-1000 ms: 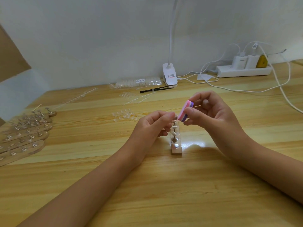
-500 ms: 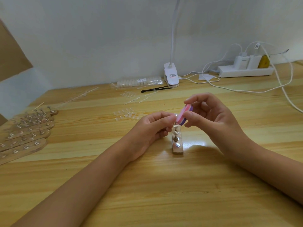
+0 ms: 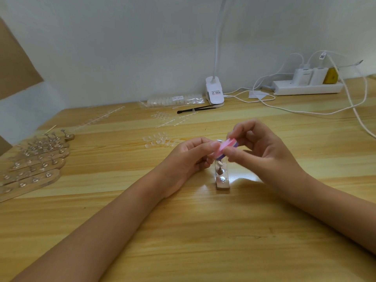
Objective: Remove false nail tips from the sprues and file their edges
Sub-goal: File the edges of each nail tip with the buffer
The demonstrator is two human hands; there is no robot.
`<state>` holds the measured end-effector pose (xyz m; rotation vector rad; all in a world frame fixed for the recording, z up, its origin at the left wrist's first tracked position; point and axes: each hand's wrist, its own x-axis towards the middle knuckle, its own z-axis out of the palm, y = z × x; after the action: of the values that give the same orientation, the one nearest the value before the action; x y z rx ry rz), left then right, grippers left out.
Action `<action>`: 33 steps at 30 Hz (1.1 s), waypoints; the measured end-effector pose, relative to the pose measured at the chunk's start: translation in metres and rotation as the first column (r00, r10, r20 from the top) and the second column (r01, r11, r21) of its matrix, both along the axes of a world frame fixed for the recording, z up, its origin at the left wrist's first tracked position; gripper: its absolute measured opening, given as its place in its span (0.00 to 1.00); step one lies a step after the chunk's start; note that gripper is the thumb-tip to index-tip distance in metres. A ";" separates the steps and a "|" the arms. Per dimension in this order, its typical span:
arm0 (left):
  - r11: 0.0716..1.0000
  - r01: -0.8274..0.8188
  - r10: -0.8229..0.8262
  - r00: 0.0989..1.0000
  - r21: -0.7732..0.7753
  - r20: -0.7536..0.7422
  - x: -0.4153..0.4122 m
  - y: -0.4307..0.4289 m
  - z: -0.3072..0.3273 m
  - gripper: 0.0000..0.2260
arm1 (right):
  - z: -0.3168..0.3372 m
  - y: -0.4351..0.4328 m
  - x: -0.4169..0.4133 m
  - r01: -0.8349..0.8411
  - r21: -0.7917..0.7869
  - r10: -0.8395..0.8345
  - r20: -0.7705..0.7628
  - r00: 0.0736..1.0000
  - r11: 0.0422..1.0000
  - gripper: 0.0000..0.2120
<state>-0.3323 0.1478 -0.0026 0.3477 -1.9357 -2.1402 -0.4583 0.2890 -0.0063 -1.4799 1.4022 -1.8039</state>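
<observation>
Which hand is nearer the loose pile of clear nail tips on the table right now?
Left. The left hand is just right of the pile of clear nail tips, not touching it; the right hand, gripping the pink file, is farther right.

A pale wooden worktop (image 3: 183,241) ran back to a plain white wall (image 3: 122,47). A white clip lamp (image 3: 214,90) stood at its far edge, neck rising out of view.

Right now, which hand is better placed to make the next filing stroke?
Right: the right hand pinches the pink file, its edge against the left hand, which seems to pinch the nail tip.
</observation>
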 end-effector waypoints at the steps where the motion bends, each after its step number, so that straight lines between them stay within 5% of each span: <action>1: 1.000 0.003 -0.003 1.000 -0.008 0.001 0.000 0.000 0.000 0.07 | -0.002 -0.001 0.002 -0.030 0.010 0.030 -0.013 0.999 1.000 0.14; 7: 0.999 -0.007 0.007 1.000 0.043 0.009 -0.002 -0.003 -0.002 0.06 | 0.003 0.001 -0.003 0.074 -0.068 -0.072 0.034 0.997 0.995 0.12; 13: 1.000 -0.006 0.006 1.000 0.015 0.001 -0.002 -0.002 -0.003 0.05 | -0.002 -0.003 0.007 -0.021 -0.015 0.022 0.019 1.000 1.000 0.14; 17: 0.997 -0.026 0.027 1.000 0.071 -0.004 -0.002 -0.004 -0.003 0.05 | 0.003 -0.002 0.001 0.089 -0.089 -0.076 0.143 0.987 0.992 0.14; 22: 0.999 -0.035 0.035 0.999 0.005 0.008 -0.003 -0.004 -0.005 0.08 | -0.004 -0.005 0.006 -0.005 0.015 0.004 0.057 0.998 1.000 0.12; 33: 0.998 -0.061 0.061 0.998 0.030 0.017 -0.004 -0.004 -0.005 0.09 | 0.001 -0.005 0.004 0.041 0.002 -0.041 0.225 0.974 0.999 0.16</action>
<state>-0.3365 0.1441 -0.0076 0.4249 -1.8769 -2.1369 -0.4546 0.2839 -0.0055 -1.2111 1.3263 -1.9308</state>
